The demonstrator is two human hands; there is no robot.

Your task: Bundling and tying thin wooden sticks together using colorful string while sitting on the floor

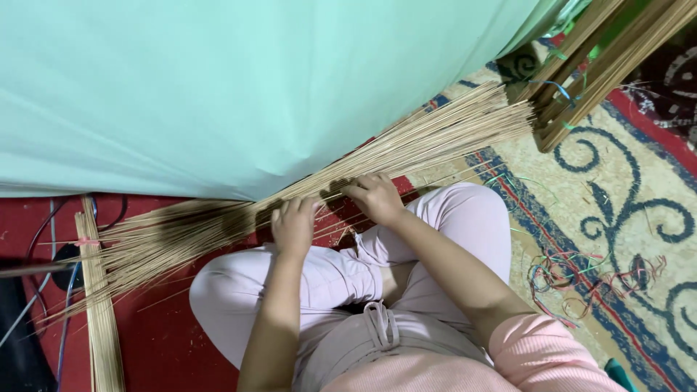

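head view: i see left hand (294,223) & right hand (375,196) w/ fingers curled, gripping thin sticks (406,145) fanned over red mat (167,341). prob mid-sorting; next move needs steady pinch on 1 stick.

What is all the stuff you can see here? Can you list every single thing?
thin sticks: one big fanned-out pile, tan, on the floor in front of the knees
tied stick bundle: one, tan, lower left on the red floor
cloth sheet: one, pale green, fills the top
wooden frame: one, brown, top right
carpet: one, cream with blue swirls and red edge, right
loose threads: one tangle, mixed colours, on the carpet
cables: a few, dark and blue, far left
left hand: resting on the sticks
right hand: resting on the sticks
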